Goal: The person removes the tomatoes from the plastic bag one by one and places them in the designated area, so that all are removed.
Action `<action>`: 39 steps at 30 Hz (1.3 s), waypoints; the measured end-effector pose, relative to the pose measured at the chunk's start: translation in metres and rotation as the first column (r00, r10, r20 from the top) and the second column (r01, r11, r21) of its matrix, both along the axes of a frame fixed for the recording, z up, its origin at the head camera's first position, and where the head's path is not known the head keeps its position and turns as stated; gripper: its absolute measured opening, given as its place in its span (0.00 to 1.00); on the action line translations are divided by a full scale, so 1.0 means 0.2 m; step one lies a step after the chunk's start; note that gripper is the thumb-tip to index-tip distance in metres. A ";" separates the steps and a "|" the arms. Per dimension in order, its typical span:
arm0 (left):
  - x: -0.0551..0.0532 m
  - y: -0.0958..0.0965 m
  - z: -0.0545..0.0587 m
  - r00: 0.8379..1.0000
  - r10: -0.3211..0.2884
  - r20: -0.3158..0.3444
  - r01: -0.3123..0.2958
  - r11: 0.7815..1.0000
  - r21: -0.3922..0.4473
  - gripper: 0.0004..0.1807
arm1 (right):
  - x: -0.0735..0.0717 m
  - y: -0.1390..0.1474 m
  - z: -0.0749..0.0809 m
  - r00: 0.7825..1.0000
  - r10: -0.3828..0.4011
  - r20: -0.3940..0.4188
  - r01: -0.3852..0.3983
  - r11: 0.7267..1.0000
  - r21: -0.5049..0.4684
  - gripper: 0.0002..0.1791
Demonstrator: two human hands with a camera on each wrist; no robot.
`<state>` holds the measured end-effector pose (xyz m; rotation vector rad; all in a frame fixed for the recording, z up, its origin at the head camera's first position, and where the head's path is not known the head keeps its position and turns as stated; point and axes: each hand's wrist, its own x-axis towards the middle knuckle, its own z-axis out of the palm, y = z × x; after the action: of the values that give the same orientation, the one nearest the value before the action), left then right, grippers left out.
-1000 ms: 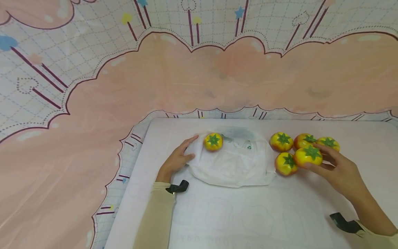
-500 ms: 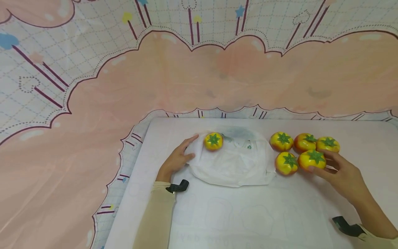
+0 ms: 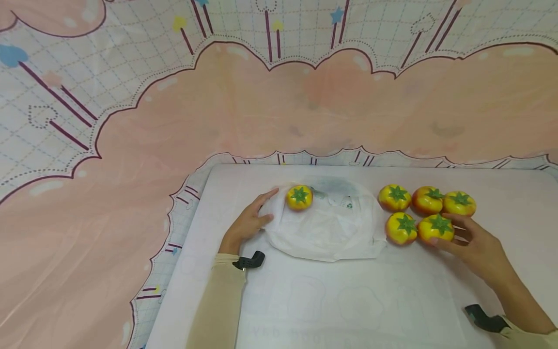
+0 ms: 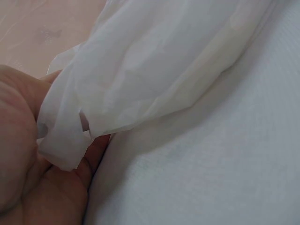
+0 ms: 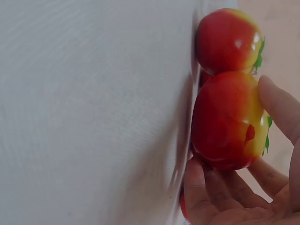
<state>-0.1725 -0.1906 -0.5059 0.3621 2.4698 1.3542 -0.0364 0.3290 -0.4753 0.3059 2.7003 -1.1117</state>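
Note:
My right hand [image 3: 479, 247] holds a glossy yellow-and-red tomato [image 3: 436, 228] with a green star-shaped top, which sits at the front right of a cluster. Seen from the right wrist, the red side of this tomato [image 5: 227, 122] shows fingers curled about it. To its left is another tomato [image 3: 401, 229], and behind stand three more. My left hand [image 3: 247, 224] rests at the left edge of a white plastic bag [image 3: 331, 232], its fingers fairly straight. In the left wrist view the bag's loose edge [image 4: 65, 136] lies over the palm. One tomato [image 3: 299, 198] sits at the bag's back left.
The tomatoes behind are a left one [image 3: 394, 198], a middle one [image 3: 427, 199] and a right one [image 3: 459, 203]. A white-covered table [image 3: 348, 300] carries everything. A pink cloud-patterned sheet [image 3: 305, 111] lies behind and to the left.
My right hand has lowered the tomato and set it to the right of the front-left one, where it now stands beside it. My left hand and the bag have not moved.

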 end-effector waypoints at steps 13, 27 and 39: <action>0.00 0.00 0.01 1.000 0.018 0.016 -0.018 1.000 -0.016 0.42 | -0.01 0.01 -0.02 1.000 0.015 0.013 -0.015 1.000 0.006 0.53; 0.00 0.00 0.00 0.999 0.027 0.028 -0.026 1.000 -0.016 0.42 | -0.01 0.00 -0.03 1.000 0.002 0.010 -0.002 1.000 -0.011 0.52; 0.00 0.01 -0.01 0.999 0.025 0.028 -0.024 1.000 -0.020 0.42 | -0.01 0.00 -0.01 1.000 0.007 0.005 -0.007 1.000 0.016 0.53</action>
<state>-0.1734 -0.1893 -0.5071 0.3072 2.4708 1.3343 -0.0388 0.3285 -0.4764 0.3004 2.7054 -1.0868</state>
